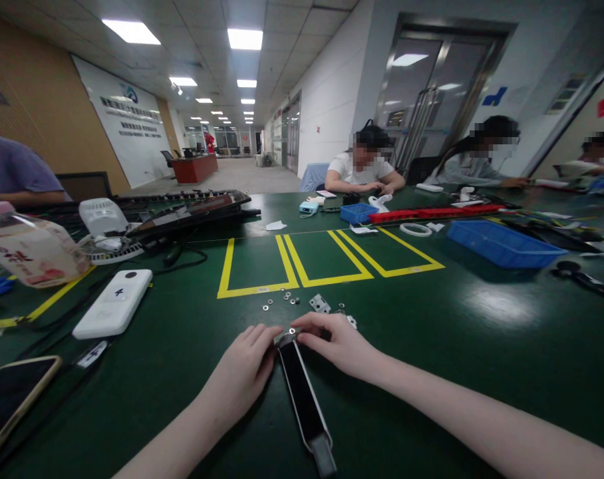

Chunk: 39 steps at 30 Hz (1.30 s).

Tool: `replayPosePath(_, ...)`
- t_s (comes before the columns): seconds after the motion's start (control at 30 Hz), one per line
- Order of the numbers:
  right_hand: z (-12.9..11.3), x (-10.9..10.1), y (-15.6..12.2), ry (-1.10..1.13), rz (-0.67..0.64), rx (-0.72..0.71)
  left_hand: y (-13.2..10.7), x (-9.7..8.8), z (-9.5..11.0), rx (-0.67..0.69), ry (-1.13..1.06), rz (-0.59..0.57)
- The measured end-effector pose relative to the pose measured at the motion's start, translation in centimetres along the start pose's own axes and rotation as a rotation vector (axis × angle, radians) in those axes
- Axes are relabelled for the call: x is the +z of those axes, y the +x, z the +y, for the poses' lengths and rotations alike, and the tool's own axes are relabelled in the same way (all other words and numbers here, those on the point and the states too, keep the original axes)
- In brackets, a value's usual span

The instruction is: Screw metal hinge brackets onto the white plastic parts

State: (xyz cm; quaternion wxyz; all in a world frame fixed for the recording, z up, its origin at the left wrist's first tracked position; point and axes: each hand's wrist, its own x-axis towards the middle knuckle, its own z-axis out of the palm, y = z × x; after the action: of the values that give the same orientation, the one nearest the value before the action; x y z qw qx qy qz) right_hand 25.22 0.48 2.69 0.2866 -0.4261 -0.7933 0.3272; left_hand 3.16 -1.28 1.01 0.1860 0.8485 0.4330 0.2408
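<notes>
A long black bar with pale edges (304, 392) lies on the table in front of me, its grey near end (323, 454) pointing toward me. My left hand (245, 362) is closed on the left side of its far end, where a metal piece shows. At the same end, my right hand (342, 339) has thumb and forefinger curled close around a small metal nut (292, 330); the exact contact is too small to make out. Beyond my hands lie a flat metal bracket with holes (319, 304) and several loose nuts and washers (287, 297).
Yellow tape frames (329, 283) mark the green table ahead. To the left are a white power bank (115, 303), a phone (17, 399), cables and a bottle (32, 246). A blue tray (504, 243) stands right. Other people sit across the table and at its sides.
</notes>
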Motion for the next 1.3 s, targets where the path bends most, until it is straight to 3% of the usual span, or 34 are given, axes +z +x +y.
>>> replayPosePath(0.1, 1.0, -2.3, 0.4, -0.245, 0.115, -0.095, -0.2, 0.3, -0.3, -0.001, -0.015, 0.013)
replayPosePath(0.2, 3.2, -5.6, 0.4, -0.537, 0.199, -0.081, -0.2, 0.3, -0.5, -0.001, -0.044, -0.023)
replayPosePath(0.3, 5.4, -8.0, -0.2, -0.601, 0.055, 0.035, -0.1, 0.1, -0.5, -0.012, -0.047, -0.063)
replayPosePath(0.4, 6.4, -8.8, -0.8, -0.574, -0.053, 0.055, 0.0, -0.1, -0.5, -0.019, -0.057, -0.076)
replayPosePath(0.73, 6.0, -8.2, -0.5, -0.602, -0.024, 0.001, 0.3, -0.9, -1.1, -0.053, -0.201, -0.158)
replayPosePath(1.03, 6.4, -7.5, -0.1, -0.511, 0.07, 0.02, 0.2, -0.6, -0.8, -0.07, -0.232, -0.142)
replayPosePath(1.2, 3.8, -5.9, -0.5, -0.439, 0.215, 0.0, 0.1, -0.5, -0.4, -0.073, -0.24, -0.11)
replayPosePath(1.3, 1.4, -3.7, -0.9, -0.358, 0.187, -0.084, 0.1, -0.4, -0.4, -0.064, -0.21, -0.088)
